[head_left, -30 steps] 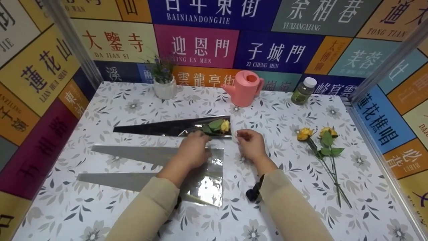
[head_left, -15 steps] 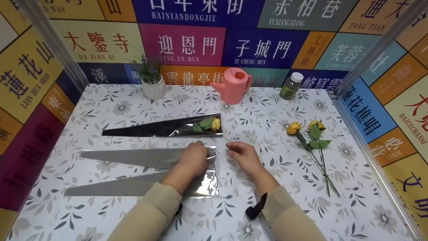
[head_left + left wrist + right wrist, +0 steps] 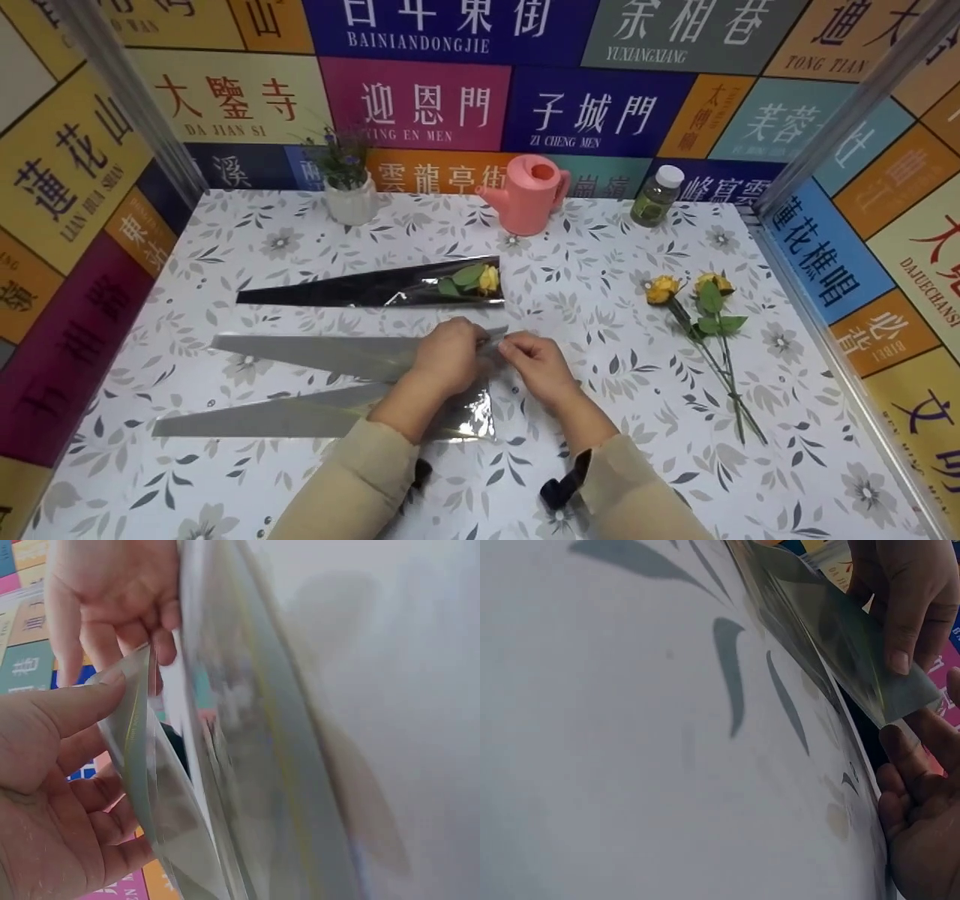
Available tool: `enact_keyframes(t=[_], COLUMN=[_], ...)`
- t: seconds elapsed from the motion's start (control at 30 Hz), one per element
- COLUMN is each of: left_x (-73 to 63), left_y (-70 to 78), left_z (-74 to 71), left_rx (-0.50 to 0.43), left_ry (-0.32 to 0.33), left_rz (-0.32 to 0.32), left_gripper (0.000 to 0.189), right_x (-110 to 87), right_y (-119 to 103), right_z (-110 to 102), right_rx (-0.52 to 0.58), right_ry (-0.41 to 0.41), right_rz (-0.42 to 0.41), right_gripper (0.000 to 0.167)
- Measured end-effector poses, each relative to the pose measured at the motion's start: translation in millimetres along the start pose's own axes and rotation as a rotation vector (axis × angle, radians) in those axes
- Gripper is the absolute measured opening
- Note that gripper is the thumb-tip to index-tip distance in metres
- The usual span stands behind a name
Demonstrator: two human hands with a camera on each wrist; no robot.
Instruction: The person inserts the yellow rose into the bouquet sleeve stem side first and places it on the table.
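My left hand (image 3: 450, 356) pinches the open end of a grey, clear-fronted flower sleeve (image 3: 322, 352), the middle of three on the table. In the left wrist view the thumb presses on the lifted sleeve (image 3: 135, 742), with fingers behind it. My right hand (image 3: 540, 364) meets the same end from the right. In the right wrist view a fingertip (image 3: 894, 739) touches the sleeve's corner, while the thumb appears apart from it. A second grey sleeve (image 3: 255, 416) lies nearer me, partly covered by my left arm. Beyond both, a black-backed sleeve (image 3: 337, 289) holds a yellow rose (image 3: 487, 280).
Two yellow roses (image 3: 718, 330) with crossed stems lie on the right of the flower-patterned table (image 3: 600, 270). Along the back stand a white potted plant (image 3: 351, 199), a pink watering can (image 3: 525, 199) and a white-capped jar (image 3: 657, 199). Printed panels (image 3: 420, 97) enclose the table.
Both hands have moved from beside the black-backed sleeve toward me, onto the middle grey sleeve. Its end is now lifted, and my right hand has come in to touch it.
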State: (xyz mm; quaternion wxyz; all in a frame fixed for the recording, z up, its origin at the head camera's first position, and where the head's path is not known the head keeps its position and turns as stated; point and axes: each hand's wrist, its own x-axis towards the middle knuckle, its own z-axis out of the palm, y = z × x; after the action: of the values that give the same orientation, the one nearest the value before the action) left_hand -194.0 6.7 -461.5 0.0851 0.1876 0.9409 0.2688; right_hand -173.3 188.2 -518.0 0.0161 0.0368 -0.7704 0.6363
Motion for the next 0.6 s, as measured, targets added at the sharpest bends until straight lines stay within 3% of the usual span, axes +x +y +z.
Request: enact_keyframes(t=[0.1, 0.17, 0.43, 0.5, 0.6], left_x=[-1.4, -2.2, -1.1, -0.4, 0.0], left_y=[5.3, 7.0, 12.6, 14.2, 16.7], left_z=[1.3, 2.5, 19.2, 25.1, 31.3], left_rx=[-0.090, -0.175, -0.543, -0.596, -0.599], left_ry=[-0.001, 0.032, 0.282, 0.331, 0.382], left_rz=[-0.009, -0.028, -0.149, -0.163, -0.194], left_gripper=[0.043, 0.045, 0.020, 0.015, 0.014], right_x=[-0.4, 0.8, 0.4, 0.1, 0.0], right_y=[1.6, 3.6, 4.2, 4.5, 6.3], right_z=[-2.0, -2.6, -1.9, -1.4, -1.1], right_rx=[0.012, 0.019, 0.024, 0.016, 0.010], right_ry=[0.003, 0.005, 0.024, 0.029, 0.023], right_rz=[0.000, 0.000, -0.008, -0.006, -0.020], right_gripper=[0.010, 0.009, 0.008, 0.008, 0.007])
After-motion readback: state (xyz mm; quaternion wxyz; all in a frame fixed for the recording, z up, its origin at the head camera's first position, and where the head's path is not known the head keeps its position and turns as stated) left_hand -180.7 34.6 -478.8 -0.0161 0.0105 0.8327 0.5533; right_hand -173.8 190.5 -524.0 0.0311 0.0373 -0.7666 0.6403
